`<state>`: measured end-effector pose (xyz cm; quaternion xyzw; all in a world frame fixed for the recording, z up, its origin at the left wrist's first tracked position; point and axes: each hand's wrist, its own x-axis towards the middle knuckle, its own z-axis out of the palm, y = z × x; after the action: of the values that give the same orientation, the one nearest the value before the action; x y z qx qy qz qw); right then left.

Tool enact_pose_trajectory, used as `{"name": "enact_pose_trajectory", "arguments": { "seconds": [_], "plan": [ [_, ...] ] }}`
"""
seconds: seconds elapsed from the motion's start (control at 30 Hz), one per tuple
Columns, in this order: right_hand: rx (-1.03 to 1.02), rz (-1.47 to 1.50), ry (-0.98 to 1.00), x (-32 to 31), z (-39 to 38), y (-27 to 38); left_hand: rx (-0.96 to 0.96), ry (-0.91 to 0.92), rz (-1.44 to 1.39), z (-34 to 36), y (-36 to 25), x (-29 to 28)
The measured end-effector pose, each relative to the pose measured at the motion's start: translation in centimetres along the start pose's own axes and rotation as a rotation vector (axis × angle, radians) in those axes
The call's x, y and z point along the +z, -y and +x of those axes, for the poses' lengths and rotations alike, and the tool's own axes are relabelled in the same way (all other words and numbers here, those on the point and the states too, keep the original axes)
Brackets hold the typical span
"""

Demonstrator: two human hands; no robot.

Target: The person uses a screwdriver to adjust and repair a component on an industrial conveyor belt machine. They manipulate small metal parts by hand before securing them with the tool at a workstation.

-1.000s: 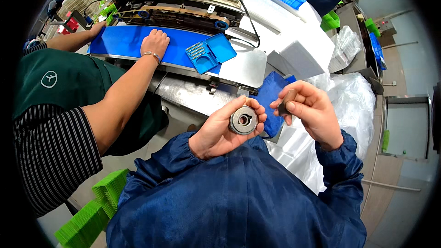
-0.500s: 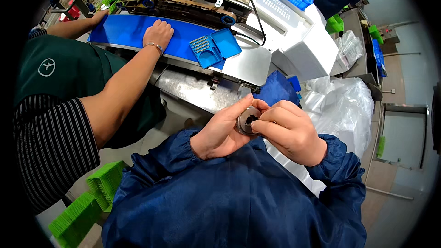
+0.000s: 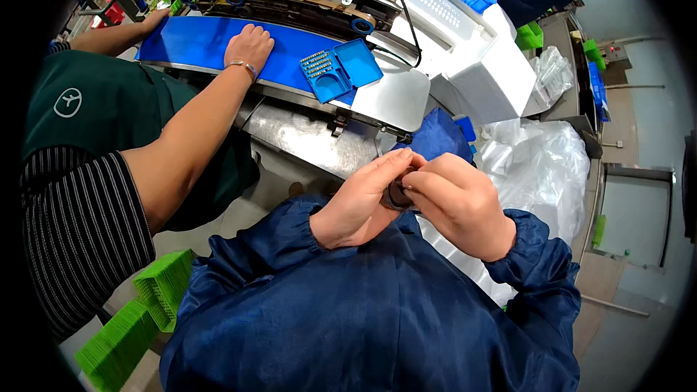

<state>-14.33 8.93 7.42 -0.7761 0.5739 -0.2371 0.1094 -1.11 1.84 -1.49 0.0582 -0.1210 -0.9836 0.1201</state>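
I find both hands brought together in front of the chest, closed around one small round dark metal part. The left hand cups it from below and from the left, fingers curled up along its side. The right hand covers it from the right, thumb and forefinger pinched on its rim. Only a sliver of the part shows between the fingers, so I cannot tell its face or markings. Both forearms wear dark blue smock sleeves with gathered cuffs.

Just beyond the hands lies a crumpled blue cloth, at the near edge of the stainless steel bench. To the right of it sits a heap of clear plastic bags. Further back, an open blue plastic case with rows of small pieces rests on the blue conveyor belt, near the belt's right end. A white foam block stands right of the case.

At my left a co-worker in a green apron leans in; that person's hand lies flat on the belt. Green plastic brush-like stacks sit low at the left.
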Motion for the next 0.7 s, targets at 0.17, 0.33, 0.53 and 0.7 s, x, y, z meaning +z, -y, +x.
{"name": "enact_pose_trajectory", "arguments": {
  "seconds": [0.17, 0.33, 0.53, 0.7],
  "plan": [
    [0.376, 0.156, -0.157, 1.0, 0.2, -0.3, 0.2, -0.063, 0.05, 1.2, 0.9, 0.2],
    [0.599, 0.261, -0.145, 0.6, 0.3, -0.4, 0.222, -0.141, -0.01, 2.2, 1.6, -0.4],
    [0.155, 0.109, -0.12, -2.1, -0.3, -1.3, 0.042, -0.08, -0.236, 1.5, 0.1, 0.3],
    [-0.422, -0.24, 0.089, -3.8, 0.0, -1.5, -0.342, -0.094, -0.287, 0.6, -0.7, 0.3]
  ]
}}
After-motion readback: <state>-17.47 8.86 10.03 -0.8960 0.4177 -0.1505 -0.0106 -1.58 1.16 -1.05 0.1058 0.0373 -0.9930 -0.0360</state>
